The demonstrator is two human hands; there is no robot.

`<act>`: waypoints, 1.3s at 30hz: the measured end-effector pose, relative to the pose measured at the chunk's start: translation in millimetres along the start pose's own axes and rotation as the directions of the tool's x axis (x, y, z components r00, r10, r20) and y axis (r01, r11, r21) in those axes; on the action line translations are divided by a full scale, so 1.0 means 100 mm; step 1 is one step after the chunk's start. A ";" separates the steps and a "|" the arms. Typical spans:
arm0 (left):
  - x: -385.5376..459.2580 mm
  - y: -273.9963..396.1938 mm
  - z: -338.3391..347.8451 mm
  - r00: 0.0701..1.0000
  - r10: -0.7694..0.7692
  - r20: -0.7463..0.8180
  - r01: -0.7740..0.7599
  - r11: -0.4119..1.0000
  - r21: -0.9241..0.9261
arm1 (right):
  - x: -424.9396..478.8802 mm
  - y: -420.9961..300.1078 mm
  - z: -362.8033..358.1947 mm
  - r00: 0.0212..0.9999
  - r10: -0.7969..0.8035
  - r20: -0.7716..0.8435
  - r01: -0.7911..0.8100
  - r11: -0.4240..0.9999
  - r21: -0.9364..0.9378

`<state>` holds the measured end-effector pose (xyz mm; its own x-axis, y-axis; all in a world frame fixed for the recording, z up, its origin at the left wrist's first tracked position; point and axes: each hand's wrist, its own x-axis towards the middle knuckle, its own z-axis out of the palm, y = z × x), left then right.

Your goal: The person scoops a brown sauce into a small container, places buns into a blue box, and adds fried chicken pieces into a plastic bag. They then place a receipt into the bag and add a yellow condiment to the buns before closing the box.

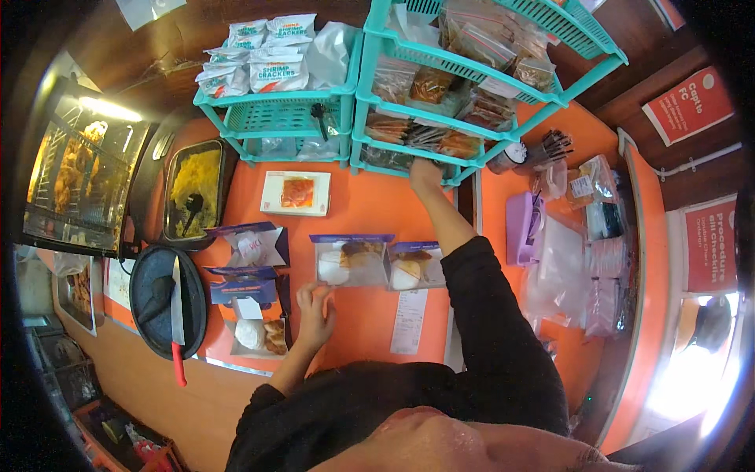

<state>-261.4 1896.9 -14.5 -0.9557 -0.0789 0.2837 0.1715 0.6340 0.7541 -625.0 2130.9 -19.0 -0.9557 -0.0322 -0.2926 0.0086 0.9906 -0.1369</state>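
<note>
My right hand (426,172) reaches into the lowest tier of a teal plastic rack (407,168), where its fingers are hidden among dark packets. Over the orange counter hovers my left hand (315,312), empty, its fingers apart and slightly curled near the lower edge of a food box (353,261) with rice and a browned item. Beside that box, partly behind my right sleeve, is a second food box (407,270). A printed paper slip (408,321) lies below it. At the left stand an open box with rice and chicken pieces (259,337) and another box (253,246) holding a wrapped item.
A knife (177,301) with a red handle rests across a round dark board (159,330). Behind are a tray of yellow rice (194,171) and a lit food warmer (76,165). A flat white box (295,209) lies before the racks; a purple holder (519,230) stands right.
</note>
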 end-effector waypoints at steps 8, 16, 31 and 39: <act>0.57 0.48 0.25 1.000 0.012 -0.028 -0.022 0.914 -0.405 | -0.62 0.39 -0.17 0.983 -0.128 -0.134 0.146 0.980 0.134; 1.02 1.29 0.29 0.792 -0.373 0.483 0.508 -0.037 -0.861 | -2.56 -0.06 -0.52 0.942 -0.323 -0.089 0.295 0.675 0.676; 0.67 0.17 0.70 0.871 -0.411 -0.268 0.184 0.780 -0.598 | -2.71 0.67 0.59 0.814 -0.040 -0.579 0.385 0.784 0.487; 0.51 0.17 0.58 0.978 0.134 -0.159 -0.084 0.954 0.288 | -2.81 0.56 0.17 0.654 -0.001 -0.756 0.513 0.735 0.443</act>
<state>-321.4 1948.6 -21.2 -0.8736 -0.1146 0.4729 0.1751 0.8328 0.5252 -351.0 2193.6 39.8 -0.8476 0.0786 0.5247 -0.3541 0.6528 -0.6697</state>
